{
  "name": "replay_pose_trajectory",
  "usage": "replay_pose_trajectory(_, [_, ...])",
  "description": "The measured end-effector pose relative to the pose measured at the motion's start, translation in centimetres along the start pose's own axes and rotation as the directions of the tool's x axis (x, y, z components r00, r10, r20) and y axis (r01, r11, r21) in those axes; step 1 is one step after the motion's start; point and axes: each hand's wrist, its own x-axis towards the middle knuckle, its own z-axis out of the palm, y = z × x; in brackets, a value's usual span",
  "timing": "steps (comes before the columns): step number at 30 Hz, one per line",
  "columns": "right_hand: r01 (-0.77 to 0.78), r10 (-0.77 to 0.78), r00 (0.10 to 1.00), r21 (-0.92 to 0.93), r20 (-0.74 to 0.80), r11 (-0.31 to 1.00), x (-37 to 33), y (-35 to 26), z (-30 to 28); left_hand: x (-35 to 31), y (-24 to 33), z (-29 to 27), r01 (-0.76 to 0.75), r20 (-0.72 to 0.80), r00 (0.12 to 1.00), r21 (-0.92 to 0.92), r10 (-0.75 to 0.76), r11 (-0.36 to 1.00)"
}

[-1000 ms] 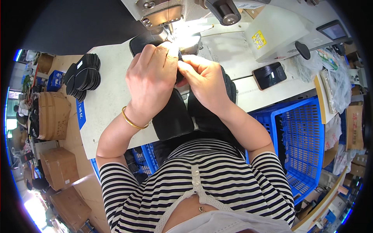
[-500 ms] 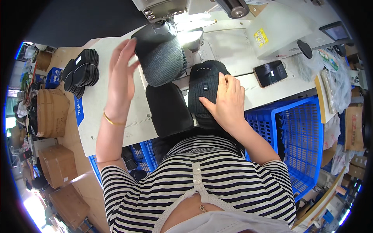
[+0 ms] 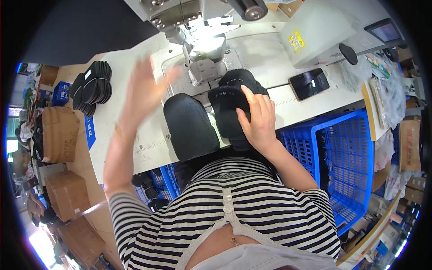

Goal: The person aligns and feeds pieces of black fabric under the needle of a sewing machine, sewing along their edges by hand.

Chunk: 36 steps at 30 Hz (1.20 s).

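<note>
My right hand (image 3: pixel 258 119) pinches a black rounded fabric piece (image 3: pixel 227 108) between thumb and fingers. Its smooth face shows, with small light marks near the top edge. Beneath and behind it sits a stack of similar black pieces (image 3: pixel 243 77). My left hand (image 3: pixel 146 87), smeared by motion, is raised over the table left of the sewing machine (image 3: pixel 204 58); its thumb stands apart from the fingers and I see nothing in it. Between my hands, a pile of black rounded pieces (image 3: pixel 191 126) lies at the table's front edge. No fabric lies under the lit needle area.
A tied bundle of black pieces (image 3: pixel 94 85) sits at the far left of the white table (image 3: pixel 121 148). A phone (image 3: pixel 309 84) lies to the right, near a small screen (image 3: pixel 384 32). Blue plastic baskets (image 3: pixel 317 153) stand below the table edge; cardboard boxes (image 3: pixel 67 193) are on the floor.
The textured piece under the machine has gone from there. My left hand has swung up and outward. My right hand now has a piece tilted up, smooth face showing. The view has shifted slightly.
</note>
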Motion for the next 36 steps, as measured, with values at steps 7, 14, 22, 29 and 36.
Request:
replay_pose_trajectory(7, [0.031,-0.012,0.994,0.180,-0.107,0.983,0.2,0.3,0.6,-10.3,3.3,1.0,-0.073,-0.011,0.997,0.358,0.082,0.931])
replay_pose_trajectory(14, [0.204,0.189,0.865,0.670,-0.465,0.713,4.6,-1.7,-1.7,-7.0,3.6,-1.4,0.513,0.390,0.760,-0.851,-0.520,0.112])
replay_pose_trajectory(22, [-0.310,0.110,0.951,0.897,0.290,0.314,6.1,-5.8,-2.3,-6.1,6.5,-0.7,0.178,0.109,0.901,-0.975,-0.419,0.130])
replay_pose_trajectory(29, [-0.244,0.087,0.970,0.875,0.228,0.418,3.3,-5.5,-2.7,-6.2,5.2,-0.7,0.026,-0.028,0.881,-0.994,-0.472,0.106])
replay_pose_trajectory(36, [-0.289,0.160,0.953,0.935,0.259,0.208,3.6,-5.8,-2.3,-5.4,4.5,-1.0,0.061,0.003,0.866,-0.993,-0.500,0.101])
